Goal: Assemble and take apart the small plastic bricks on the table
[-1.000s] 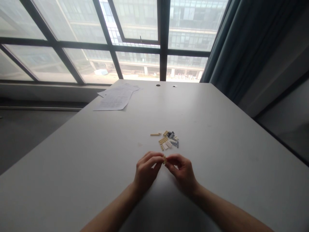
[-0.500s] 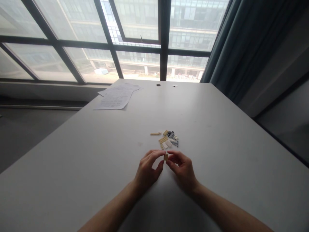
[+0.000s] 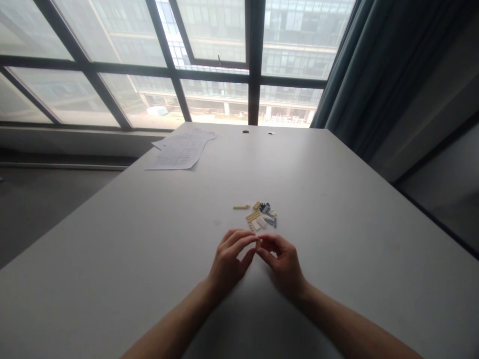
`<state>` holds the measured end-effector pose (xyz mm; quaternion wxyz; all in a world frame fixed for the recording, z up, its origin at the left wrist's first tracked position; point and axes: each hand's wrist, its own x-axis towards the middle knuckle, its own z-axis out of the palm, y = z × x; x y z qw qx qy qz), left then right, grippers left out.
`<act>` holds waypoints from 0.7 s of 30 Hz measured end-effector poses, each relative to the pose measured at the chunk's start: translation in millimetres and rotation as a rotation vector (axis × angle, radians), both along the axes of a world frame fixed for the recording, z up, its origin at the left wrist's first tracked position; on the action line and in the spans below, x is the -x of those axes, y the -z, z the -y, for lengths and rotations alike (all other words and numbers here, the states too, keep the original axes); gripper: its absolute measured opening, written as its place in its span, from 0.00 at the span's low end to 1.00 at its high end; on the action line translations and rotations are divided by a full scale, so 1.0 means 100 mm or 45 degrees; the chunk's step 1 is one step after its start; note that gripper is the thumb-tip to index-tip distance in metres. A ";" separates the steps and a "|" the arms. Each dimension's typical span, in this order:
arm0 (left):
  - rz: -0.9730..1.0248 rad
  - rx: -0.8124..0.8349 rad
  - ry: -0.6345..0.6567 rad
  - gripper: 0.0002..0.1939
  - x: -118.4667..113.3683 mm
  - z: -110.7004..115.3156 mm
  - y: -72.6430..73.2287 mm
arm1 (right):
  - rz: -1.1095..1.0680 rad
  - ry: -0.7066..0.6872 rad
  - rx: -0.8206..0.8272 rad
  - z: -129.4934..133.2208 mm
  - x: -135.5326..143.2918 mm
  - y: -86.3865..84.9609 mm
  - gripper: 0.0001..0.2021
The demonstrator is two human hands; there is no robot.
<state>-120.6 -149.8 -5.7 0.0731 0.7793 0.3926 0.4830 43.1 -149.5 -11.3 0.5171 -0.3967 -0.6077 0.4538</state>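
Note:
A small tan toy building brick (image 3: 258,243) is pinched between the fingertips of both hands, just above the white table. My left hand (image 3: 232,255) grips its left side with thumb and forefinger. On the other side, the thumb and fingers of my right hand (image 3: 282,259) close on it, and the fingertips hide much of the brick. Right beyond the hands lies a loose pile: a tan studded plate (image 3: 253,216), white flat tiles (image 3: 261,222), grey pieces (image 3: 271,220) and black pieces (image 3: 264,206). A long narrow tan piece (image 3: 240,207) lies at the pile's left.
Printed paper sheets (image 3: 179,151) lie at the table's far left. Two round holes, one of them a dark cable hole (image 3: 245,131), sit near the far edge of the white table (image 3: 149,239). Windows stand behind it, and a dark curtain (image 3: 350,75) hangs at the right.
The brick has turned in my fingers and shows a narrower side. My left fingers have shifted slightly to the right, closer to the right hand. The pile has not moved.

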 end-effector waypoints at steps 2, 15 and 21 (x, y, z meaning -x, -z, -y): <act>0.005 -0.001 0.018 0.11 0.00 0.00 0.01 | -0.006 0.002 -0.050 -0.01 0.00 0.00 0.09; -0.013 0.004 0.029 0.12 0.00 0.01 -0.01 | 0.169 0.081 -0.201 -0.01 -0.02 -0.01 0.09; -0.002 -0.015 0.001 0.12 0.01 0.00 0.01 | 0.083 0.002 -0.126 0.01 -0.01 0.00 0.10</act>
